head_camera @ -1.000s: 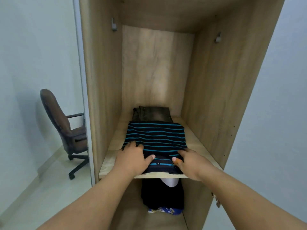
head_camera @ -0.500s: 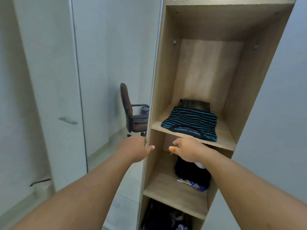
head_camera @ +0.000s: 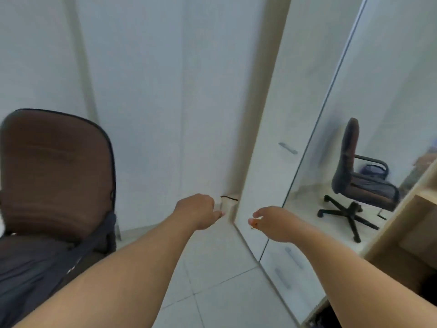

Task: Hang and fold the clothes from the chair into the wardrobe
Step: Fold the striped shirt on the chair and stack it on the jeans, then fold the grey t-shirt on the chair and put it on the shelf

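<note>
Both hands empty: left hand (head_camera: 197, 210) and right hand (head_camera: 275, 222) hang in mid-air, fingers loosely curled, holding nothing. One dark garment (head_camera: 45, 259) lies crumpled on the seat of the brown chair (head_camera: 54, 166), at the left. Probably soft, light, floppy; best gathered at a thick fold with both hands. Count: one chair (plus its mirror reflection), one garment seen.

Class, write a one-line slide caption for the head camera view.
Both hands, left and right, reach forward holding nothing, toward the brown chair with dark clothes on its seat, beside the mirrored wardrobe door.
</note>
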